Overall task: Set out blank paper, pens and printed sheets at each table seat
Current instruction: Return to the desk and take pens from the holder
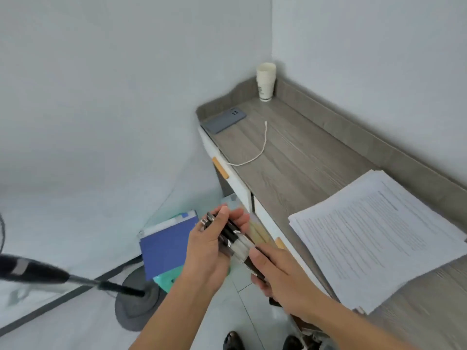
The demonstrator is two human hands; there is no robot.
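Both hands, left (206, 251) and right (274, 270), grip a bundle of pens (233, 238) beside printed sheets (374, 236) on a sideboard (290, 152).

Single head-worn wide-angle view, facing forward and down; desk (303, 160) close at right.

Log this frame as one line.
stage: pens in hand | left hand: grips pen bundle | right hand: holds its near end | printed sheets: stacked on counter
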